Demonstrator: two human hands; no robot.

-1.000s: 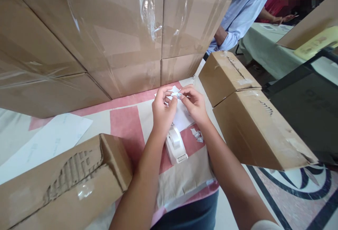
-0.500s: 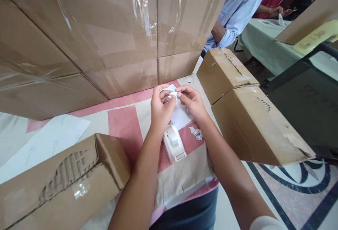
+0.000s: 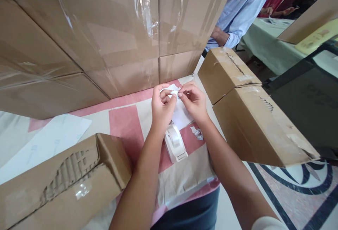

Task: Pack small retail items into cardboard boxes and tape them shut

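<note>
A small paper piece (image 3: 174,92) is pinched in the fingers (image 3: 172,99) of the left hand (image 3: 162,107) and right hand (image 3: 194,100), above a white sheet (image 3: 182,117) on the pink-and-cream desk (image 3: 124,124); taped cartons (image 3: 124,29) wall the back, patterned floor (image 3: 306,184) off right.

The left hand (image 3: 163,105) and right hand (image 3: 194,101) cover much of the small paper piece (image 3: 174,92), whose details are too tiny to make out; they also hide part of the white sheet (image 3: 182,115) below, and the marks on the scraps (image 3: 197,133) are too small to read. The top and left edges cut off the stack of boxes (image 3: 124,36), the left and bottom edges the torn box (image 3: 100,191), which hides part of the large sheet (image 3: 52,138). The stack also hides part of the person in a blue shirt (image 3: 243,12), cut off by the top edge.
</note>
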